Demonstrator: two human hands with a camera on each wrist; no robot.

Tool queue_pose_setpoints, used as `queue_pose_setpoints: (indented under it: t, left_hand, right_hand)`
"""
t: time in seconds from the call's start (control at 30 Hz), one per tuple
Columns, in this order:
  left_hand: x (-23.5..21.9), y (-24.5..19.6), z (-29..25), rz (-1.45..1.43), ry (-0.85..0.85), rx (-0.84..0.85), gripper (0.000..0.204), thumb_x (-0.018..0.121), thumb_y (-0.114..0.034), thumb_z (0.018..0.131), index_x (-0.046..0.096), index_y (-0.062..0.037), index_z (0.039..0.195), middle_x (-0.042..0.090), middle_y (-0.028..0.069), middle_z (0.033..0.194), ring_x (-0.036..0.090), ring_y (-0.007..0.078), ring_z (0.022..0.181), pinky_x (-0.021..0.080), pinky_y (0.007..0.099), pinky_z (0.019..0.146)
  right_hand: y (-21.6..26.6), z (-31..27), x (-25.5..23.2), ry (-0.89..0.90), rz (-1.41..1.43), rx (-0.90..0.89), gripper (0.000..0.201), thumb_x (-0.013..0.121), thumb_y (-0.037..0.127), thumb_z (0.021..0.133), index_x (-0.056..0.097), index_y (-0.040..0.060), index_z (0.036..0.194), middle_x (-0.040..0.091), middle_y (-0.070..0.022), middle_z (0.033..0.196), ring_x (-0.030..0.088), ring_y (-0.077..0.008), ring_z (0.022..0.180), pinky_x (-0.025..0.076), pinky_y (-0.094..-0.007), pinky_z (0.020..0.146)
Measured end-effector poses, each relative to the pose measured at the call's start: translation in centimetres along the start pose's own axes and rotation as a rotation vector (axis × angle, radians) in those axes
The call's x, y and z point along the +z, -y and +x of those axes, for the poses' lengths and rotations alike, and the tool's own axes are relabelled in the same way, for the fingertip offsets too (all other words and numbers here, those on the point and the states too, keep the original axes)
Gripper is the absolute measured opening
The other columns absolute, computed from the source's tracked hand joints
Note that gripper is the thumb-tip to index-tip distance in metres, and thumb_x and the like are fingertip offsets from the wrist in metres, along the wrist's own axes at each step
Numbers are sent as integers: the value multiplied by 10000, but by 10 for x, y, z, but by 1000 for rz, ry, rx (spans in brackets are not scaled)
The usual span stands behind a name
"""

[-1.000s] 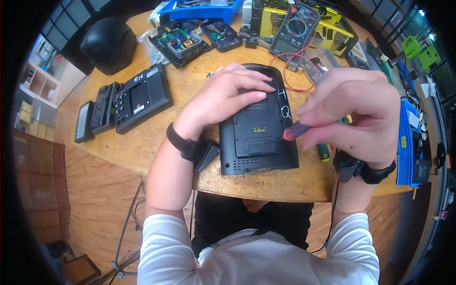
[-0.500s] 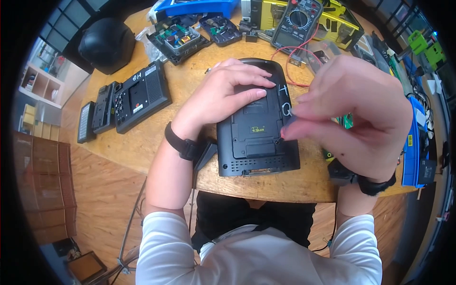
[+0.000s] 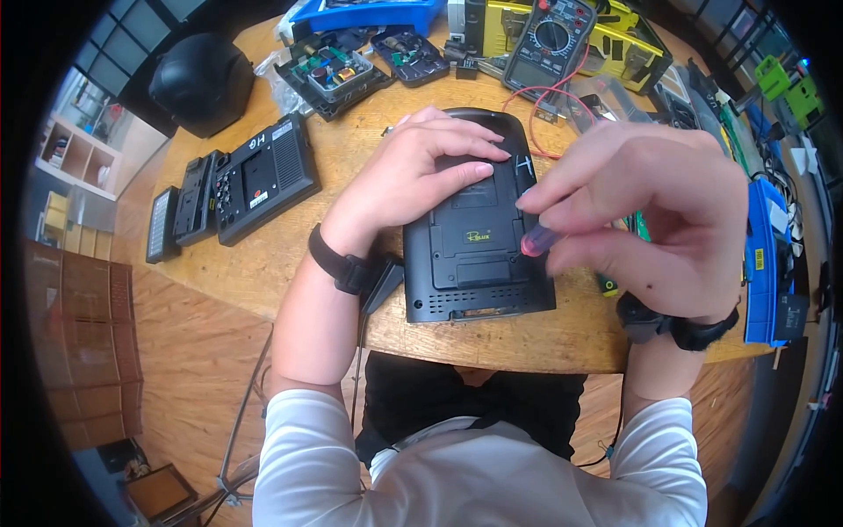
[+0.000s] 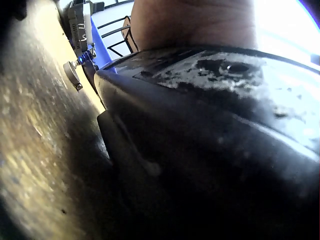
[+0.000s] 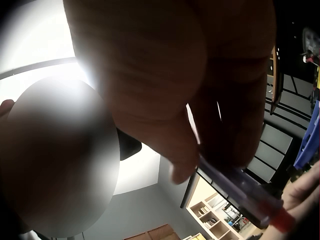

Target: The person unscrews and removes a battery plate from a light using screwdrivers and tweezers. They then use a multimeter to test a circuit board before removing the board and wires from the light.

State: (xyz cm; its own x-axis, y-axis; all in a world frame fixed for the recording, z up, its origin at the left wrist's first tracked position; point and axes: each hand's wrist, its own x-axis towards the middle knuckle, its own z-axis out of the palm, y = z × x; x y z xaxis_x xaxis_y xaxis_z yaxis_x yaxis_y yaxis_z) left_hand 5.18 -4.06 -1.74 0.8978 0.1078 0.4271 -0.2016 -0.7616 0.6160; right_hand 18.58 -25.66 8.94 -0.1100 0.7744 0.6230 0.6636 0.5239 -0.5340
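Note:
A black device with a yellow logo (image 3: 477, 237) lies on the wooden table in front of the person, white marks on its right side and vent slots along its near edge. Across its upper left part rests the left hand (image 3: 430, 167), fingers extended and thumb on the casing. The right hand (image 3: 654, 215) pinches a screwdriver (image 3: 543, 239) between thumb and fingers over the device's right edge. Its translucent purple handle (image 5: 240, 187) ends in red; the shaft is hidden. In the left wrist view the device's dark side (image 4: 200, 130) fills much of the picture.
Left on the table are more black devices (image 3: 268, 180) and a rounded black case (image 3: 202, 83). Behind stand an opened housing with circuit parts (image 3: 329, 75), a blue tray (image 3: 369, 16), a multimeter (image 3: 549, 44) with red leads and a yellow toolbox (image 3: 628, 53). A blue bin (image 3: 764, 263) is at right.
The right hand's fingers have shifted and turned around the screwdriver handle, dipping over it and then showing more of it again. The left hand stays on the device.

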Motion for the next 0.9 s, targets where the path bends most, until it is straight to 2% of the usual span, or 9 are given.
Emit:
queue_pose_setpoints:
  t: [0.13,0.23,0.37,0.43,0.47,0.63,0.77,0.83,0.9]
  left_hand:
    - [1,0,-1,-12,-11,-1,234,729,-259,920,803,-153,1115,735,89,1242,628,287,1184,401,421,1083]
    - [1,0,-1,-6,-12,-1,237,727,-266,923,802,-154,1118,735,88,1239,627,289,1187,397,420,1088]
    - [1,0,-2,11,-23,-5,241,726,-273,924,801,-160,1125,735,84,1236,625,287,1193,403,422,1086]
    - [0,-2,0,28,4,3,252,730,-177,907,785,-94,1138,735,91,1244,624,276,1172,426,411,1066]
    - [0,-2,0,29,1,3,252,730,-177,907,785,-94,1138,735,91,1244,624,276,1172,426,411,1066]
    - [2,-1,-1,44,-14,-6,239,735,-189,915,799,-116,1133,740,83,1242,635,269,1168,430,400,1061]
    - [2,-1,0,42,-13,-5,242,733,-188,910,796,-115,1132,739,78,1245,635,266,1147,420,404,1066]
    - [2,1,-1,31,-6,-23,242,735,-280,917,805,-185,1128,738,68,1234,620,286,1185,424,420,1073]
    - [2,0,-1,27,-4,-26,244,735,-278,916,804,-182,1130,738,71,1235,617,287,1189,420,421,1075]
  right_hand:
    - [-1,2,10,-109,5,43,303,926,-41,573,723,14,791,684,-97,827,692,-165,738,552,-257,645]
    - [0,2,14,-114,85,73,295,916,-84,569,718,19,762,634,-70,809,659,-143,732,546,-249,646]
    - [0,3,16,-239,27,95,281,913,-87,575,709,16,738,648,-88,810,657,-144,732,552,-252,654]
    - [-7,0,3,-104,-66,66,265,902,-88,593,695,13,725,659,-102,833,679,-158,735,574,-271,661]
    - [-7,0,1,-101,-66,64,265,902,-88,593,695,13,725,659,-102,833,679,-158,735,574,-271,661]
    - [-10,1,-8,-9,-20,-22,243,885,-83,621,698,13,744,671,-124,824,740,-211,740,593,-291,667]
    - [-17,-2,-5,-56,144,44,182,841,-78,675,701,10,752,708,-153,838,756,-230,756,603,-302,677]
    - [-16,4,-7,126,231,-127,109,754,-92,755,697,-1,776,743,-208,890,768,-265,771,619,-327,698]
    - [-14,3,-6,147,265,-87,103,714,-106,773,696,-5,782,750,-224,909,770,-279,784,622,-331,712]
